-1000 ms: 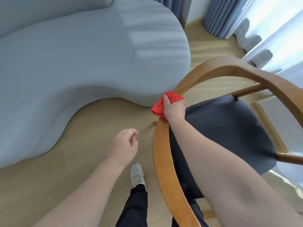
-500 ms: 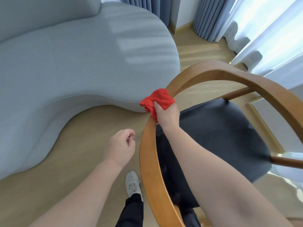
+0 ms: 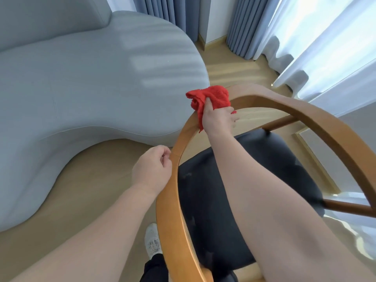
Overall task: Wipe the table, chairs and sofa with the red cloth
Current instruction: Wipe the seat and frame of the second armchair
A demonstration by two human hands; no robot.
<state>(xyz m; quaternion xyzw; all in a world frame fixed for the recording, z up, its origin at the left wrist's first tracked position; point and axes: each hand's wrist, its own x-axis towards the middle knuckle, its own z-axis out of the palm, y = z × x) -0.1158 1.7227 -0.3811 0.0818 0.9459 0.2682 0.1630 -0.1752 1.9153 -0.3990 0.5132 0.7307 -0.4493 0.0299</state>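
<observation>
Right hand (image 3: 218, 119) grips the red cloth (image 3: 213, 96), bunched up and crumpled (bright, nubby weave), pressing it onto the curved wooden chair rail (image 3: 177, 151), with one corner dangling below. Left hand (image 3: 152, 169) hovers loosely curled, holding nothing, just beside that rail.

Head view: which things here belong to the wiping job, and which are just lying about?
Job: wooden chair; red cloth, bunched on its rail; grey sofa.
Just there: blue curtains; white sheer curtain; white shoe; wooden floor.
</observation>
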